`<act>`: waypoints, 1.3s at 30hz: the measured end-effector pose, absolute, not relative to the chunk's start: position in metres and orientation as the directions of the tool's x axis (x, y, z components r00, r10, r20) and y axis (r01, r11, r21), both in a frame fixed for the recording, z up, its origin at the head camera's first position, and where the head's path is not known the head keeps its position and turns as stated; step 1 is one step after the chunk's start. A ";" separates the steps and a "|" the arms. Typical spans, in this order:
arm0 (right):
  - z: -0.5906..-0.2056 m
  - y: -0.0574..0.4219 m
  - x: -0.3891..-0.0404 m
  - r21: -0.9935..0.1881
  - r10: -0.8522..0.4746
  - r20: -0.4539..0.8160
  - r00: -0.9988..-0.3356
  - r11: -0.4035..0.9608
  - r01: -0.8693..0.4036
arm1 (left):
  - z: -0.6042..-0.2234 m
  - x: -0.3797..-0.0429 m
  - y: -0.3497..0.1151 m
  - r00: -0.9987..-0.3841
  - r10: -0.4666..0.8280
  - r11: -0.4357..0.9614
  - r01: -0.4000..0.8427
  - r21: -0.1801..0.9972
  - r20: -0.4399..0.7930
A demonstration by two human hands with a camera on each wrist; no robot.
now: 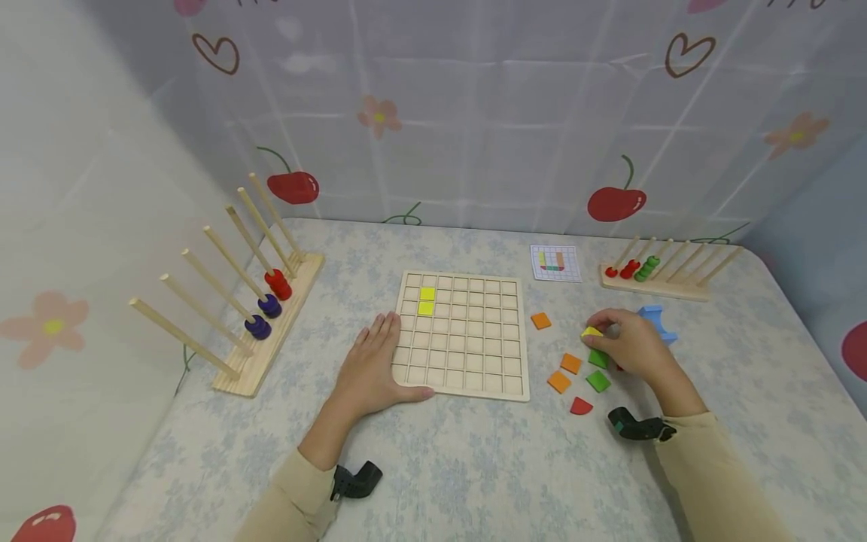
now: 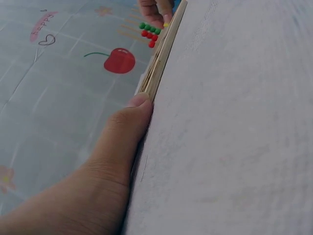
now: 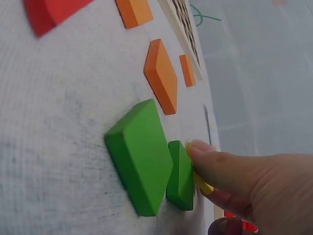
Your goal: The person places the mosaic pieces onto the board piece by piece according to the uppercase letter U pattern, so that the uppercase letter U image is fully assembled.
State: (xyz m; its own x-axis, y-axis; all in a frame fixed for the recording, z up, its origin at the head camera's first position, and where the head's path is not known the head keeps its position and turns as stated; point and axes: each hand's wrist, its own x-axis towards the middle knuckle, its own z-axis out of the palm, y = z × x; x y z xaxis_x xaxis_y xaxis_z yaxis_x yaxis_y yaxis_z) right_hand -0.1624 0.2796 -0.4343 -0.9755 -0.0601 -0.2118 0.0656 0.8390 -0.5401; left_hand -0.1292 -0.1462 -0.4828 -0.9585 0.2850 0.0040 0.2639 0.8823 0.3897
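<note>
My left hand (image 1: pixel 368 370) lies with straight fingers along the left edge of a wooden grid board (image 1: pixel 476 346), its thumb at the front edge. Two yellow square tiles (image 1: pixel 426 308) occupy neighbouring cells near the board's upper left. Over on the right, my right hand (image 1: pixel 631 345) pinches a yellow tile (image 3: pixel 203 185) between thumb and fingers; its full outline is hidden. Just beside that grip are green tiles (image 3: pixel 142 161). Orange square tiles (image 1: pixel 571 363) are scattered between the board and this hand, and a red rounded tile (image 1: pixel 581 406) lies nearer the front.
A printed pattern card (image 1: pixel 555 263) lies behind the board's right corner. Wooden peg racks with coloured beads stand at left (image 1: pixel 298 301) and back right (image 1: pixel 653 287). A blue piece (image 1: pixel 655 322) sits behind my right hand. Patterned curtain (image 1: pixel 460 135) borders the table's far edge.
</note>
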 end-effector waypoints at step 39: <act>-0.427 0.127 -0.202 -0.772 -0.348 -0.053 -0.936 0.609 -0.182 | -0.480 -0.132 -0.150 -0.949 0.313 0.863 0.275 0.423 -0.021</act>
State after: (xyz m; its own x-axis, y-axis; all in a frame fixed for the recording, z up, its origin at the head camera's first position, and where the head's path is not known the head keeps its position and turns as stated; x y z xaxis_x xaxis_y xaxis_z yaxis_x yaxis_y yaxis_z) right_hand -0.2021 0.1274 -0.4268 -0.9359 -0.3482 -0.0535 -0.1823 0.6086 -0.7722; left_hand -0.1322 -0.1504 -0.4801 -0.9495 0.3131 -0.0213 0.2753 0.8635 0.4226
